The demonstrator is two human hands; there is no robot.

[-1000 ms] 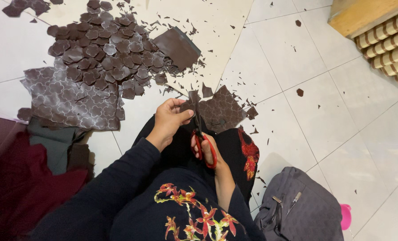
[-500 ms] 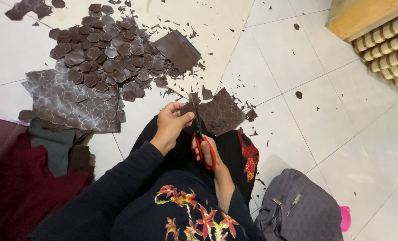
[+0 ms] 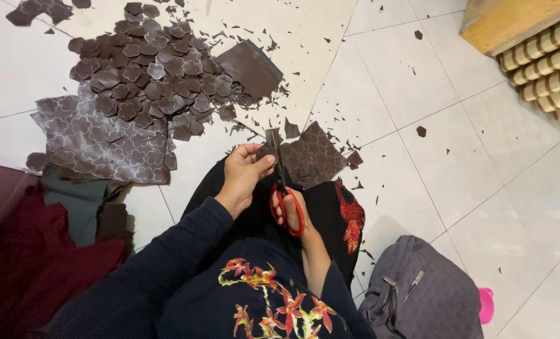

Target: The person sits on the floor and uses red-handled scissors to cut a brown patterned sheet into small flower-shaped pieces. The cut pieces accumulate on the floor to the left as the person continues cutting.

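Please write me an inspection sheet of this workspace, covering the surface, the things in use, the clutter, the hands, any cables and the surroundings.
Surface: pale tiled floor, with a cream sheet spread over part of it.
Job's things: red-handled scissors cutting a dark brown patterned piece; a pile of flower-shaped cutouts; a larger uncut patterned sheet; a plain brown square.
Clutter: small brown scraps scattered over the tiles.
Hands: left hand pinches the piece at the blades; right hand is in the scissor handles.
Cables: nothing seen.
Surroundings: grey bag, pink object beside it, dark red cloth, wooden furniture with striped rolls.
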